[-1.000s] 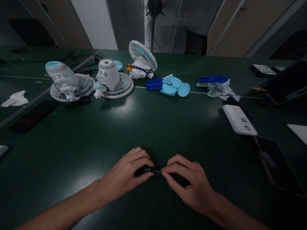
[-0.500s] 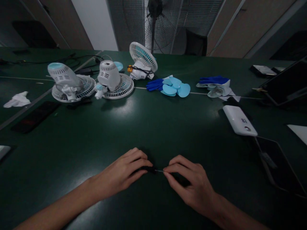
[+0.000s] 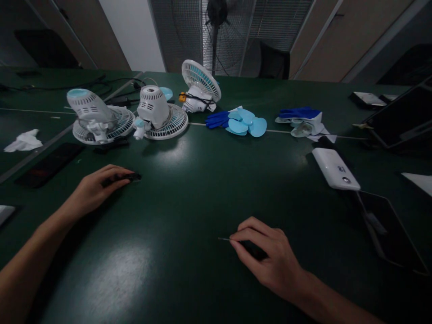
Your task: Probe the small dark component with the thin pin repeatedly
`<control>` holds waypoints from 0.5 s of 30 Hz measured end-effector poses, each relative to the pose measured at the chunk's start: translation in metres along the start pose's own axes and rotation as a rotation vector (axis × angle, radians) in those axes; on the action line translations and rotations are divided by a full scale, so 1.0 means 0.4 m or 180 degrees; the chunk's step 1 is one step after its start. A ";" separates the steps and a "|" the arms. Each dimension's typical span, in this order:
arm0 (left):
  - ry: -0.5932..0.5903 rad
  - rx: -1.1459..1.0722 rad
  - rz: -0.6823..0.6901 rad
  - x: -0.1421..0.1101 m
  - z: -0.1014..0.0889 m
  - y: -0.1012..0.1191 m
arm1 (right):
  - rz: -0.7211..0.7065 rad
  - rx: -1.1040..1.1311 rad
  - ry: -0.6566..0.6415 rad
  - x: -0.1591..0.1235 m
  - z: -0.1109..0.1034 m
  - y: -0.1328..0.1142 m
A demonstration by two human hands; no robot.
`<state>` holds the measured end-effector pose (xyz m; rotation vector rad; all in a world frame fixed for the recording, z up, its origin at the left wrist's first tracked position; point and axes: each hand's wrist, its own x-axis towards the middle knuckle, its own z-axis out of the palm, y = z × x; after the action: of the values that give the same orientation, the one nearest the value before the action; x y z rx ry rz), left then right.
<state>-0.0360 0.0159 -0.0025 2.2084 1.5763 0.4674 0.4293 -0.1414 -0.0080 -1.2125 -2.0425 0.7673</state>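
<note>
Slim metal rod [image 3: 223, 239] in your right grip [image 3: 265, 252], small black piece [image 3: 135, 177] in your left grip [image 3: 101, 182]

The rod is just below the centre of the frame, pinched between the thumb and fingertips of your right grip, its free end pointing left. You can't tell from this view whether it touches the green counter [image 3: 189, 193] beneath. Your right grip curls over a dark gap, lower right of centre.

Your left grip is well apart from it, in the left half of the frame, closed around the black piece, whose end sticks out past your fingertips toward the right. Most of that piece is hidden by your fingers. Left of that grip lies a flat black slab [image 3: 50, 164], with a crumpled white tissue [image 3: 23, 141] near it at the left edge.

Above your left grip, in the upper left, two white fans, the left one [image 3: 89, 105] and the right one [image 3: 153, 105], rest with their grilles down. A third fan [image 3: 201, 81], at upper centre, has its grille tilted up and a black cord bundled at its base. Just right of it, a blue glove [image 3: 216, 119] lies against a light-blue fan blade [image 3: 248, 121].

In the upper right you have a pile of blue and white gloves [image 3: 302, 119]; below it, a white device [image 3: 335, 168] sits near a dark tablet-like panel [image 3: 394, 234] at the right.
</note>
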 end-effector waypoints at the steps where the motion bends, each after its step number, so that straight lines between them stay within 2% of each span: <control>1: -0.0036 0.0007 -0.0034 -0.003 -0.008 -0.011 | -0.0006 0.0003 -0.0005 0.000 0.001 0.001; 5: -0.0062 0.0034 -0.0172 -0.011 -0.024 -0.038 | -0.0042 -0.0004 -0.0001 0.000 0.002 0.005; 9: 0.0191 0.0290 -0.0464 -0.021 -0.034 -0.074 | -0.0014 -0.0033 -0.0006 -0.001 0.001 0.004; 15: 0.0284 0.0298 -0.0339 -0.032 -0.035 -0.113 | -0.0006 -0.0031 -0.0022 0.002 -0.002 -0.002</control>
<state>-0.0837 0.0187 -0.0130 2.1849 1.7862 0.4756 0.4293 -0.1409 -0.0066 -1.2147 -2.0549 0.7627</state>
